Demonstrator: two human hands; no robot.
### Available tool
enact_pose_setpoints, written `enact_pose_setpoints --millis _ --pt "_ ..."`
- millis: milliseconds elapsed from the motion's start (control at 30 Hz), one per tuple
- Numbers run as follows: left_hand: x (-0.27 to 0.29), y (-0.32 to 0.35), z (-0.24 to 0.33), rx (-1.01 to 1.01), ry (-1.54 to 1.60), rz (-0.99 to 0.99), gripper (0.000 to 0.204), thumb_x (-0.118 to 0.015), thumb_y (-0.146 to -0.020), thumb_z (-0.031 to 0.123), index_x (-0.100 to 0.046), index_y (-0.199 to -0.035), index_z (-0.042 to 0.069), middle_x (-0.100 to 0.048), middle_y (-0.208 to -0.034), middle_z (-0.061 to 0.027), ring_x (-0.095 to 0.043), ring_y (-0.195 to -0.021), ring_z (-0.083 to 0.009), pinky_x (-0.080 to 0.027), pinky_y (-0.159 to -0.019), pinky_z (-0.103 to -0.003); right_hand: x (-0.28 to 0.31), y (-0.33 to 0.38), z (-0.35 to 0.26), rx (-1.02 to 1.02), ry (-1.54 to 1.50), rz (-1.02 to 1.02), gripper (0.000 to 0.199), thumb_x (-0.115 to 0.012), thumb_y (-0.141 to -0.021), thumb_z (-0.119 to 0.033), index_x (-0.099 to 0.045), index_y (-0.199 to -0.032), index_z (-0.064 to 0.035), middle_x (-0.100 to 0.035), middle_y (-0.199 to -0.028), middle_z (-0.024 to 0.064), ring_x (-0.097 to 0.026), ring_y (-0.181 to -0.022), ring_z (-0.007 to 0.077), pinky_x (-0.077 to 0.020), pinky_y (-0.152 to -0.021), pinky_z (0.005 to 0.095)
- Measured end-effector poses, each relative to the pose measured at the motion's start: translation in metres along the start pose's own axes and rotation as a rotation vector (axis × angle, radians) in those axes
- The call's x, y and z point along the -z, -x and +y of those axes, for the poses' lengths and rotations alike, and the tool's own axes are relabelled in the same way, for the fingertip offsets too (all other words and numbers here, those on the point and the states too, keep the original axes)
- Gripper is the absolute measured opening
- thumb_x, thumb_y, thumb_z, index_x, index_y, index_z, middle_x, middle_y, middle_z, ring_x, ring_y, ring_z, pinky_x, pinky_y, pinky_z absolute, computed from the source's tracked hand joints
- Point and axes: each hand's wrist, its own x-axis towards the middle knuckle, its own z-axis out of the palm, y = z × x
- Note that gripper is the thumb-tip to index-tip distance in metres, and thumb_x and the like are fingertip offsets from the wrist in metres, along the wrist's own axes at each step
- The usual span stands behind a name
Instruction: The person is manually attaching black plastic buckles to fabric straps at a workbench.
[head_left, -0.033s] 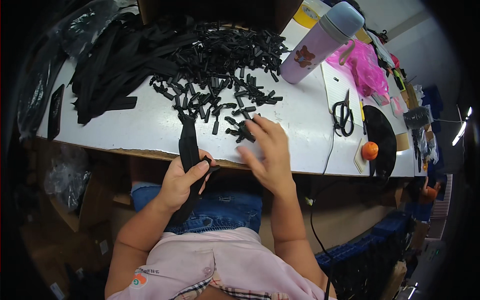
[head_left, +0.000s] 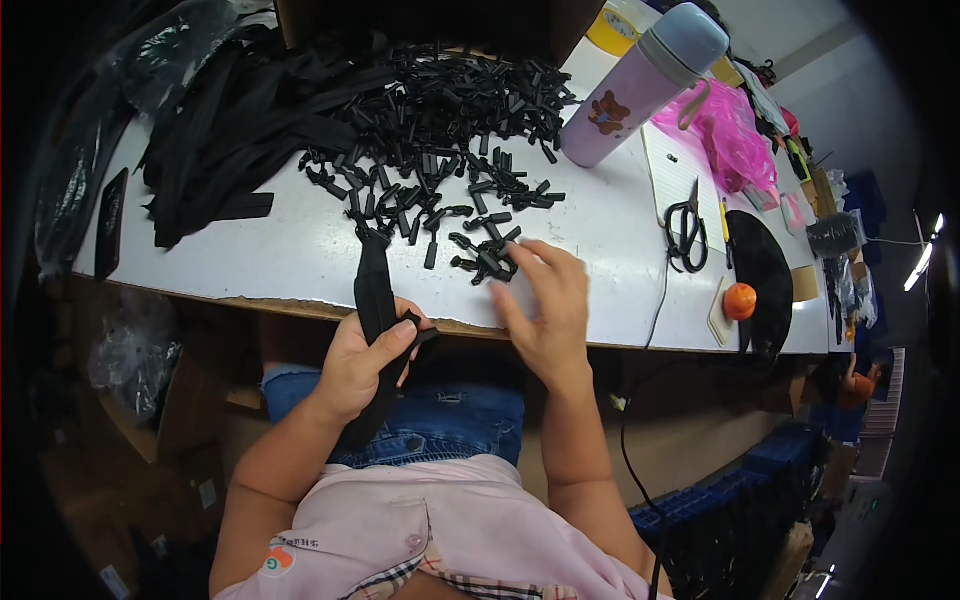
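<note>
My left hand (head_left: 365, 365) is closed around a long black zipper strip (head_left: 375, 290). One end of the strip lies on the table edge beside the loose black zipper sliders, and a short folded end sticks out by my thumb. Below the hand the strip hangs down over my lap. My right hand (head_left: 550, 315), slightly blurred, is over the table with thumb and fingers apart. Its fingertips are close to a small cluster of black zipper sliders (head_left: 485, 262); no slider shows between them.
A large slider heap (head_left: 450, 100) covers the back, with black strips (head_left: 230, 130) to its left. Rightward stand a lilac bottle (head_left: 625, 105), scissors (head_left: 687, 235), an orange fruit (head_left: 740, 301) and a pink plastic bag (head_left: 725, 130). A dark flat phone-like object (head_left: 112, 222) lies far left.
My right hand has shifted slightly to the right, uncovering more of the small slider cluster. My left hand and the strip have barely moved.
</note>
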Motion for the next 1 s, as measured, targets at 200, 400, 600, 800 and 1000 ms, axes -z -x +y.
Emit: enact_pose_setpoints --millis 200,400,600,800,1000 --pt "-0.002 0.0 -0.004 -0.149 -0.134 0.052 0.023 -0.053 -0.081 0.021 -0.052 -0.09 0.001 -0.051 -0.067 -0.0009 -0.045 -0.058 -0.005 -0.036 -0.052 -0.017 0.01 0.009 0.015 0.013 0.362 0.035 0.019 -0.061 -0.063 -0.008 -0.058 -0.082 -0.0072 -0.051 -0.079 0.0039 -0.046 -0.074 0.0205 -0.0326 -0.066 0.0313" --pt "-0.008 -0.002 -0.01 -0.227 -0.19 0.093 0.02 -0.055 -0.08 0.017 -0.053 -0.089 -0.001 -0.053 -0.07 -0.0018 -0.048 -0.062 -0.0057 -0.039 -0.055 -0.018 0.006 0.004 0.008 -0.138 0.324 0.065 0.013 -0.061 -0.064 -0.007 -0.058 -0.077 -0.0081 -0.049 -0.07 0.0044 -0.044 -0.066 0.0199 -0.0329 -0.06 0.0308" --pt "-0.009 -0.004 -0.015 -0.206 -0.227 0.148 0.018 -0.058 -0.078 0.014 -0.056 -0.085 -0.002 -0.057 -0.072 -0.003 -0.051 -0.064 -0.0058 -0.041 -0.058 -0.018 -0.003 0.003 0.008 -0.094 0.336 0.047 0.009 -0.06 -0.065 -0.005 -0.056 -0.074 -0.0056 -0.049 -0.069 0.0063 -0.044 -0.063 0.0223 -0.0352 -0.058 0.0331" --pt "-0.012 -0.003 -0.015 -0.278 -0.305 0.162 0.013 -0.059 -0.076 0.01 -0.057 -0.083 -0.002 -0.057 -0.071 -0.0028 -0.05 -0.062 -0.0056 -0.041 -0.058 -0.019 0.003 0.016 -0.028 -0.427 -0.827 -0.15 0.01 -0.058 -0.07 0.003 -0.058 -0.08 0.0005 -0.054 -0.078 0.0064 -0.053 -0.064 0.0101 -0.0425 -0.055 0.0194" --pt "-0.016 -0.002 -0.01 -0.447 -0.469 0.145 0.009 -0.059 -0.074 0.005 -0.057 -0.08 -0.001 -0.054 -0.064 -0.0018 -0.047 -0.056 -0.0054 -0.039 -0.053 -0.019 0.003 0.016 -0.04 -0.26 -0.768 -0.203 0.017 -0.058 -0.067 0.005 -0.06 -0.082 -0.0016 -0.054 -0.076 0.0068 -0.051 -0.064 0.0138 -0.0408 -0.054 0.0224"
